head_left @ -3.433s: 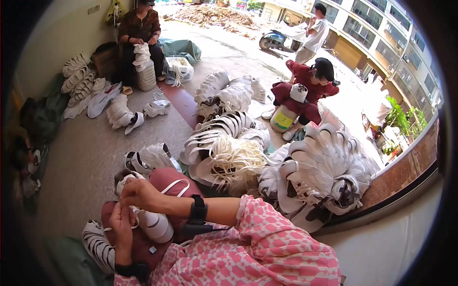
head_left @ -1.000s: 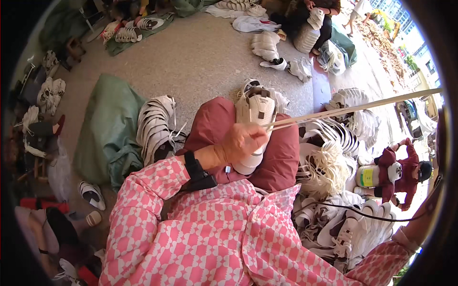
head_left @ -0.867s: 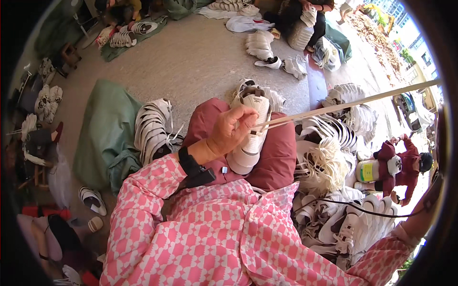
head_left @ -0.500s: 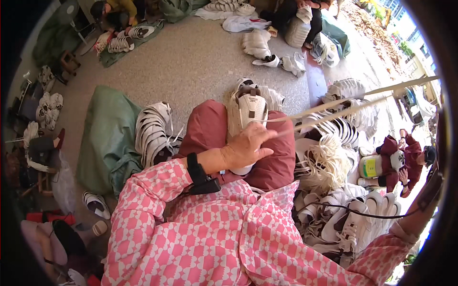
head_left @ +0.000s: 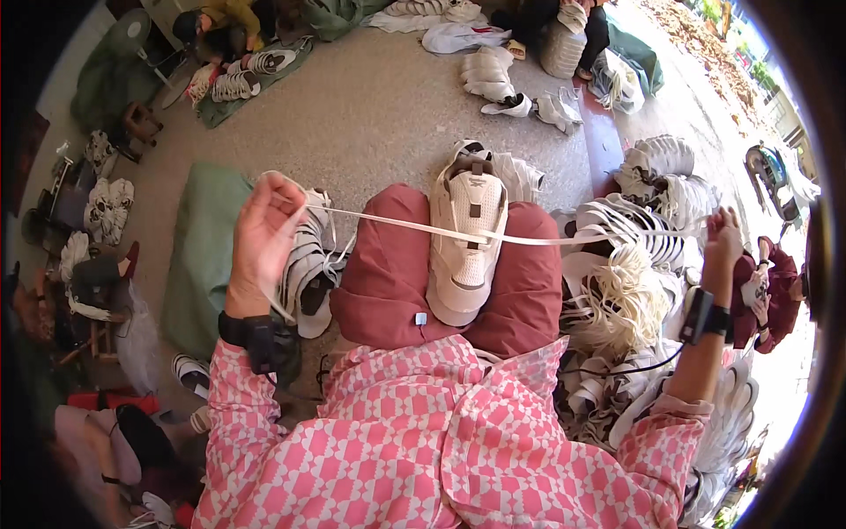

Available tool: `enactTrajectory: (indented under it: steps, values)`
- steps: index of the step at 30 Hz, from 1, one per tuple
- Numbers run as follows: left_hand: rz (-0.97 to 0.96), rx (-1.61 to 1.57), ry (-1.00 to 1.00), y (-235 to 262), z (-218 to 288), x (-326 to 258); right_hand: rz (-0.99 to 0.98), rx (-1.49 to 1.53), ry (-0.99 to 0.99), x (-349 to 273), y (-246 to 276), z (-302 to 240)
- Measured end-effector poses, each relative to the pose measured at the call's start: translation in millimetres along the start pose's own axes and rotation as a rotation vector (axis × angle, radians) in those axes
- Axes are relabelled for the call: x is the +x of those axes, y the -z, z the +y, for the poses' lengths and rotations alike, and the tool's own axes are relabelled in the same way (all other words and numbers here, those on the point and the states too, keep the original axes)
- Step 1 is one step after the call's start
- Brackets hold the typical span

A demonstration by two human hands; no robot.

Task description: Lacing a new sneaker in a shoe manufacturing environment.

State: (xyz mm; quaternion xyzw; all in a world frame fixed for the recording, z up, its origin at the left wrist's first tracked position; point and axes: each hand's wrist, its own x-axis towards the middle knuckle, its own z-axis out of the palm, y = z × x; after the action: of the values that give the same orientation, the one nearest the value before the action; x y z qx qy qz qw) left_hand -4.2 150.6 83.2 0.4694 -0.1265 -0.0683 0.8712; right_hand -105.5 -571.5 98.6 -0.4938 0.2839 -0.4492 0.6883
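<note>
A cream shoe upper (head_left: 467, 286) lies between my knees, its rounded toe toward me. A pale flat shoelace (head_left: 379, 217) runs across its lacing area and stretches taut to both sides. My left hand (head_left: 263, 251), raised left of my knee, pinches one side of the lace, and a loose length hangs past the palm. Far out to the right, my right hand (head_left: 724, 240) is closed on the other side; its fingertips are slightly blurred. Both hands are apart from the upper.
A nested stack of white uppers (head_left: 308, 264) and a green sack (head_left: 198, 256) stand at my left. To my right lie a bundle of cream laces (head_left: 617, 295) and more stacked uppers (head_left: 661, 159). A dark cable (head_left: 639, 368) runs near my right arm. Other people sit around.
My left hand has moved from over the upper out to the left, drawing lace with it. My right arm has come further into view, and the lace now spans both sides of the upper.
</note>
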Motion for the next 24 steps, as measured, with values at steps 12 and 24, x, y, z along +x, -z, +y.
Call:
enactTrajectory:
  steps: [12,24]
  values:
    - [0.684,-0.423,0.048,208.8,40.0,-12.3,-1.187,-0.808,0.307,-283.3,-134.0,115.2]
    - [0.846,-0.212,-0.139,197.2,67.6,-8.0,-1.329,-0.81,0.08,-275.9,-144.0,112.7]
